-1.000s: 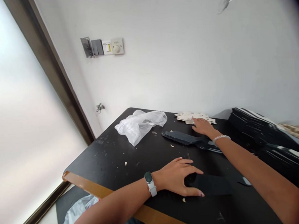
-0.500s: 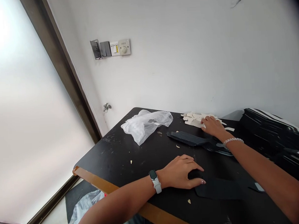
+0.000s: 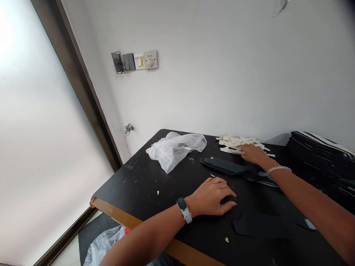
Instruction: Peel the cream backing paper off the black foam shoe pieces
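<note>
Head view: right hand (image 3: 253, 153) flat, open on cream cut pieces (image 3: 236, 143); left hand (image 3: 211, 197) loosely curled, empty, on black tabletop (image 3: 132, 178).

Glare pours from the frosted window (image 3: 39, 135) — frame corners bend and darken.

Worn on the left — a pale-strapped fitness band (image 3: 184, 210) (black oval face); on the right — a silvery beaded bracelet (image 3: 278, 169).

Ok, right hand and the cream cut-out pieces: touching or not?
Touching. The head view shows the right hand with its fingers lying over the near edge of the pile of cream cut-out pieces.
</note>
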A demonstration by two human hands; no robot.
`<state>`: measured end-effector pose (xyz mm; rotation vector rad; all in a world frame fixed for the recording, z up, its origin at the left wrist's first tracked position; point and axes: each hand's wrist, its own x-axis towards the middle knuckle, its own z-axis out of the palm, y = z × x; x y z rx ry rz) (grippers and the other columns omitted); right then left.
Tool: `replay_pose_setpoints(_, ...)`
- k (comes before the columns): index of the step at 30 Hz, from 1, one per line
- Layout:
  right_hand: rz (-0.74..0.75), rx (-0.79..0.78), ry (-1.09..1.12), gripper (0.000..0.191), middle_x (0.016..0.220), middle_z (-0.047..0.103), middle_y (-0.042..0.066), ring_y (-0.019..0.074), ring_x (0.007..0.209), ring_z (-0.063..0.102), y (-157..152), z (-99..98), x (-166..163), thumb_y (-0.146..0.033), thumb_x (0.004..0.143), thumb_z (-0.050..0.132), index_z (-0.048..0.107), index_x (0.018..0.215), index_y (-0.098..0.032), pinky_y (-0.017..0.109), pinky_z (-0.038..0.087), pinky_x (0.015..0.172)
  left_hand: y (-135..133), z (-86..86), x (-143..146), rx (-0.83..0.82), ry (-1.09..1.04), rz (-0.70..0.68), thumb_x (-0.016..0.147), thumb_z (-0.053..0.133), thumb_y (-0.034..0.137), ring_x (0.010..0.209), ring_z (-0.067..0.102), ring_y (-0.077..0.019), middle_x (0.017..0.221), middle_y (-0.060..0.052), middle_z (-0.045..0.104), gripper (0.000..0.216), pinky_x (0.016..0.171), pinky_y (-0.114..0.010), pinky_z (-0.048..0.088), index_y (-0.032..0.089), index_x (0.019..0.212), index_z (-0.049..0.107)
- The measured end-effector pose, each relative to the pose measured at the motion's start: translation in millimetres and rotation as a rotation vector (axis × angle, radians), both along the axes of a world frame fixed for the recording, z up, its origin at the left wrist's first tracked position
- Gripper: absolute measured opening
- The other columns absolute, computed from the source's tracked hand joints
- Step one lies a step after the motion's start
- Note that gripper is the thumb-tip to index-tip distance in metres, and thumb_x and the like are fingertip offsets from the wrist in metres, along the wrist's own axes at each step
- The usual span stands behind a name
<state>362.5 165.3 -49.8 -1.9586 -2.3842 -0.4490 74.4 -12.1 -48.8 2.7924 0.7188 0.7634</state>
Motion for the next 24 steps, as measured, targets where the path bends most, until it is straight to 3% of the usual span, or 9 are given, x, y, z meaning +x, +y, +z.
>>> replay_pose_setpoints(4, -0.004, 0.024, 0.047, 0.028, 0.112, 0.066, 0.011, 0.0292, 0.105, 0.058, -8.2, 13.8, -5.0, -0.020, 0.088, 0.045, 0.067, 0.105, -0.019, 0.038, 0.045, 0.080, -2.0, 3.8, 0.4, 0.111, 0.017, 0.090, 0.092, 0.050, 0.033, 0.112, 0.052, -0.0221, 0.102, -0.005, 0.068, 0.025, 0.090, -0.033, 0.039, 0.016, 0.104, 0.064)
replay_pose_setpoints(8, -0.082, 0.064, 0.122, 0.036, 0.118, 0.064, 0.012, 0.0272, 0.101, 0.060, -14.7, 36.8, 2.0, -0.030, 0.096, 0.034, 0.063, 0.113, -0.019, 0.034, 0.046, 0.074, -23.6, -0.9, 19.2, 0.236, 0.039, -0.160, 0.097, 0.040, 0.035, 0.109, 0.052, -0.0197, 0.100, -0.005, 0.068, 0.032, 0.089, -0.033, 0.037, 0.015, 0.104, 0.064)
replay_pose_setpoints(11, -0.101, 0.022, 0.113, 0.031, 0.113, 0.065, 0.011, 0.0240, 0.096, 0.061, -18.2, 44.9, 9.8, -0.033, 0.096, 0.040, 0.062, 0.113, -0.018, 0.036, 0.048, 0.077, -37.8, -3.0, 31.4, 0.311, 0.059, -0.293, 0.099, 0.035, 0.034, 0.107, 0.052, -0.0193, 0.099, -0.005, 0.068, 0.036, 0.086, -0.032, 0.037, 0.014, 0.102, 0.065)
replay_pose_setpoints(15, -0.048, -0.077, 0.038, 0.032, 0.121, 0.058, 0.008, 0.0211, 0.104, 0.058, -21.6, 30.8, 9.1, -0.036, 0.091, 0.055, 0.057, 0.118, -0.017, 0.044, 0.049, 0.088, -45.1, -1.9, 34.9, 0.388, 0.078, -0.335, 0.100, 0.034, 0.031, 0.100, 0.053, -0.0192, 0.091, -0.006, 0.067, 0.036, 0.079, -0.032, 0.038, 0.013, 0.093, 0.065)
replay_pose_setpoints(19, -0.015, -0.148, -0.023, 0.032, 0.124, 0.057, 0.009, 0.0211, 0.105, 0.058, -20.0, 11.4, 0.1, -0.033, 0.092, 0.055, 0.056, 0.120, -0.019, 0.043, 0.050, 0.089, -49.2, -1.1, 34.4, 0.482, 0.087, -0.396, 0.100, 0.034, 0.027, 0.093, 0.053, -0.0188, 0.084, -0.006, 0.065, 0.036, 0.075, -0.033, 0.037, 0.014, 0.082, 0.063)
replay_pose_setpoints(24, -0.055, -0.144, -0.075, 0.033, 0.122, 0.057, 0.009, 0.0215, 0.104, 0.058, -11.4, 8.2, -4.8, -0.034, 0.092, 0.055, 0.056, 0.120, -0.018, 0.044, 0.050, 0.088, -52.1, -0.5, 34.9, 0.520, 0.122, -0.433, 0.099, 0.037, 0.027, 0.086, 0.051, -0.0177, 0.079, -0.006, 0.062, 0.033, 0.070, -0.032, 0.036, 0.017, 0.081, 0.062)
